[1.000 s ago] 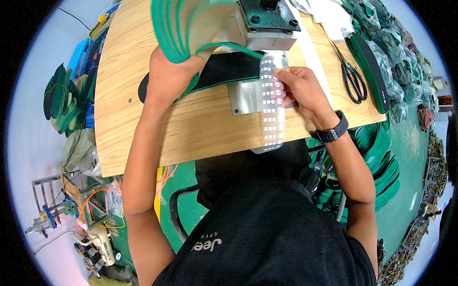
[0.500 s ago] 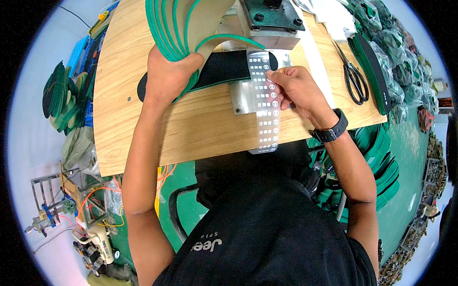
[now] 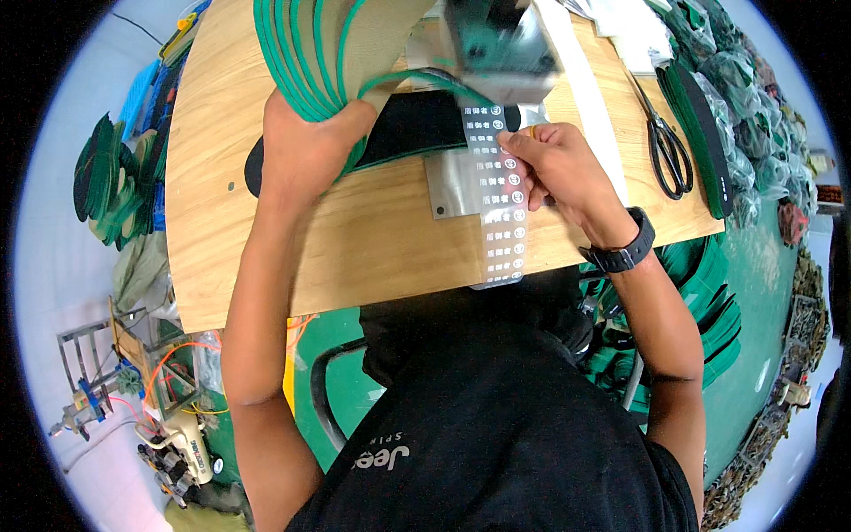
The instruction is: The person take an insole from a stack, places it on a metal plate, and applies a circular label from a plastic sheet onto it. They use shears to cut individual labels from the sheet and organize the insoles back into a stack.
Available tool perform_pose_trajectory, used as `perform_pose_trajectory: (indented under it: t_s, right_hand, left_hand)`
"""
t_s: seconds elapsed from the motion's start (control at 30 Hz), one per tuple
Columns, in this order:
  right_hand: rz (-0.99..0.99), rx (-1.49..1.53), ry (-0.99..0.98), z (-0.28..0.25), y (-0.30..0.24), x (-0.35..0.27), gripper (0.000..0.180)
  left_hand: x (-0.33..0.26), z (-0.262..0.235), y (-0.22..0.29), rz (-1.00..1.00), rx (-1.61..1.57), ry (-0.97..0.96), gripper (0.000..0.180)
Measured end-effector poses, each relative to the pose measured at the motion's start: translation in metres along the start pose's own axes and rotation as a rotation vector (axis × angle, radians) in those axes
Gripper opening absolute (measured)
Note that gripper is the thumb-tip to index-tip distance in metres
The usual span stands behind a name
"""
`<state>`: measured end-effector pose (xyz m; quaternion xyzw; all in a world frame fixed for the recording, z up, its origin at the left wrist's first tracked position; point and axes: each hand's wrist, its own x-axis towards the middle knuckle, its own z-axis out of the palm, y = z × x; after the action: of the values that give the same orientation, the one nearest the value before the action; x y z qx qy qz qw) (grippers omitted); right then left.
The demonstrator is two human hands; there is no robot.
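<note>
My left hand [image 3: 306, 155] is closed round a fanned bunch of green-edged, beige-faced shoe insoles [image 3: 306, 53]. Beneath that hand a black insole [image 3: 412, 122] lies flat, its right end running under a clear strip of white printed labels [image 3: 502, 217]. The strip hangs toward me over the table's front edge. Thumb and fingers of my right hand [image 3: 563, 168] pinch the strip's right side. Just beyond the strip is the blurred metal head of a press [image 3: 505, 58]; whether it touches the insole is hidden. A metal plate [image 3: 450, 191] shows under the insole and strip.
Black-handled scissors [image 3: 669, 160] lie on the wooden table [image 3: 222, 257] at right, beside a stack of black-and-green insoles [image 3: 696, 142]. White sheets [image 3: 634, 40] are behind them. Bagged bundles [image 3: 731, 80] pile up farther right; more insoles [image 3: 111, 182] sit at far left.
The press head is now blurred and sits lower, nearer the strip and insole. The whole view has shifted slightly. Both hands keep their grips.
</note>
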<state>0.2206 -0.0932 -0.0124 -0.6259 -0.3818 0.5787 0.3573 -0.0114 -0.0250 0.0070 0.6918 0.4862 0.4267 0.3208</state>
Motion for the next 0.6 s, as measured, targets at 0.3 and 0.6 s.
perform_pose_trajectory:
  t_s: [0.3,0.6]
  right_hand:
    - [-0.023,-0.028,-0.019,0.0,0.002,-0.003,0.032]
    - [-0.093,0.063,-0.066,-0.008,0.014,-0.005,0.028]
  left_hand:
    - [-0.002,0.004,-0.007,0.024,0.134,-0.122,0.052]
    - [0.001,0.021,0.003,0.19,0.586,-0.327,0.088]
